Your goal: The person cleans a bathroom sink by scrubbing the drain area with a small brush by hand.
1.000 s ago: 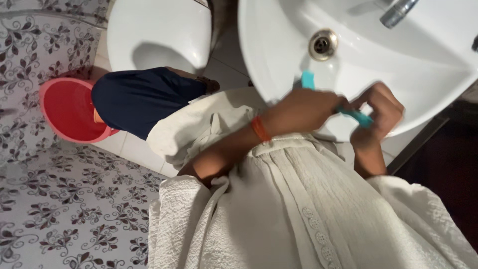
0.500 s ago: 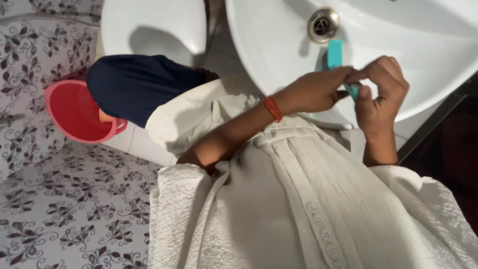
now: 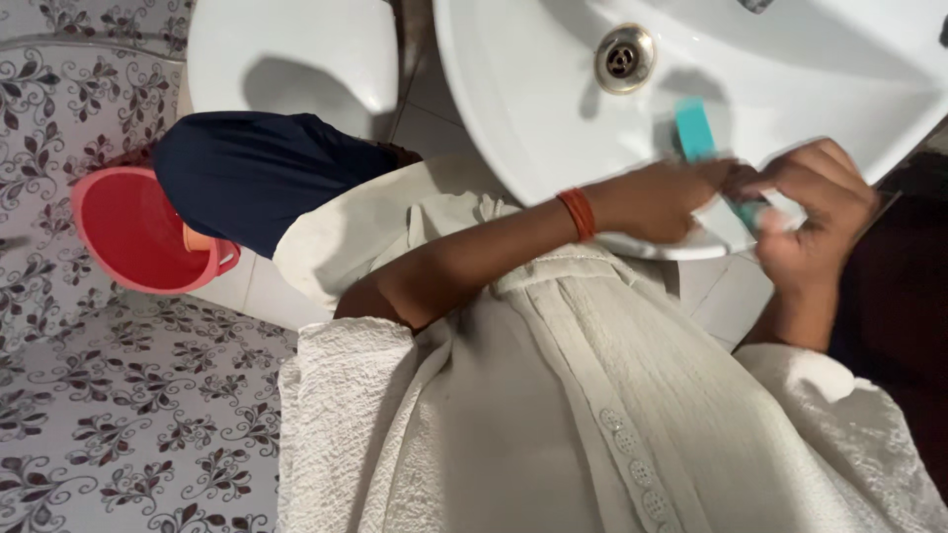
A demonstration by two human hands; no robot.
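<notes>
Flat teal plastic strip [image 3: 703, 148] pinched between left hand [image 3: 664, 197] and right hand [image 3: 815, 202] over white ceramic basin [image 3: 513, 109], both hands shifted rightward since earlier, strip end raised nearer metal drain [image 3: 620, 57], red plastic bucket [image 3: 133, 229] unmoved.

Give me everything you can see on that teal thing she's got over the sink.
The teal object is flat and rectangular, plastic-looking, possibly a small brush or scraper; its kind is unclear. One end juts up over the white basin toward the drain. The lower end is hidden between the left hand and right hand, which pinch it together. It casts a shadow on the basin.
</notes>
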